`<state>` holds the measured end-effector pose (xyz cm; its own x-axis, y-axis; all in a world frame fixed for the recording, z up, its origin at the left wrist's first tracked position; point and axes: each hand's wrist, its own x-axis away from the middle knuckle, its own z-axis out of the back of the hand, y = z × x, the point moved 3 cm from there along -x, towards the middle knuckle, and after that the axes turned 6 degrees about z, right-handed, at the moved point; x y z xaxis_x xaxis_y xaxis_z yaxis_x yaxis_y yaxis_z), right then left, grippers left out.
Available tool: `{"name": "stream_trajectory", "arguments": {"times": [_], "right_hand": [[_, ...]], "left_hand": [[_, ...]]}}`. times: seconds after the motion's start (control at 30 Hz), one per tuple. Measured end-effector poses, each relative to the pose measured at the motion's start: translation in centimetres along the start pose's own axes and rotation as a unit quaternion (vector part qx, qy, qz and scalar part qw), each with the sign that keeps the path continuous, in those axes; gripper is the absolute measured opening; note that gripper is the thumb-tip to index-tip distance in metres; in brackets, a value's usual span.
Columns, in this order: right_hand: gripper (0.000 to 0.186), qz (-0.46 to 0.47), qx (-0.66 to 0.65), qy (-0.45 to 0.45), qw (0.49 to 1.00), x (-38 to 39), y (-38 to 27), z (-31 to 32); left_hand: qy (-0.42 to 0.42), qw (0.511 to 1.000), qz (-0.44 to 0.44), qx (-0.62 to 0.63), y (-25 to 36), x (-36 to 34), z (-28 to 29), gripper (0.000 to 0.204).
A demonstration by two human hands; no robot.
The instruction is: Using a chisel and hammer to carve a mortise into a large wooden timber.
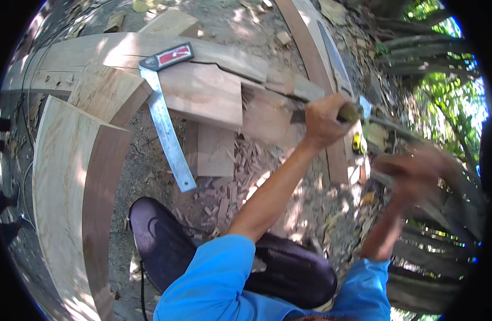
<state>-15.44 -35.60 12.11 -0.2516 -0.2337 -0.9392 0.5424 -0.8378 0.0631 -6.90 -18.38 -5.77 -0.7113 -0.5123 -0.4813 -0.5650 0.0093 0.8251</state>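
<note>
My left hand [323,120] is closed in a fist around the handle of a chisel [348,112]. The dark blade [298,116] comes out on the left side of the fist, against a cut wooden beam [267,115]. Off to the right, my right hand [428,168] is raised and smeared by motion. A brown rounded shape [387,163] beside its fingers is too blurred to name. On the beam lies a try square [166,125] with a dark and red stock, its metal blade hanging over the near side.
A thick pale timber [64,171] stretches along the left. Wood chips [224,203] litter the ground below the beam. Beyond my left hand runs a long board [310,48] with a handsaw [331,51] along it. A yellow tape measure [358,143] lies near that board; dark poles [422,53] stand at right.
</note>
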Motion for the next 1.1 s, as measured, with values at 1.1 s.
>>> {"name": "stream_trajectory", "arguments": {"times": [1.1], "right_hand": [[0.021,-0.462,-0.344,-0.491,0.653,26.7,-10.0,1.6]], "left_hand": [[-0.3,0.91,-0.049,-0.28,-0.4,10.1,15.0,0.02]]}}
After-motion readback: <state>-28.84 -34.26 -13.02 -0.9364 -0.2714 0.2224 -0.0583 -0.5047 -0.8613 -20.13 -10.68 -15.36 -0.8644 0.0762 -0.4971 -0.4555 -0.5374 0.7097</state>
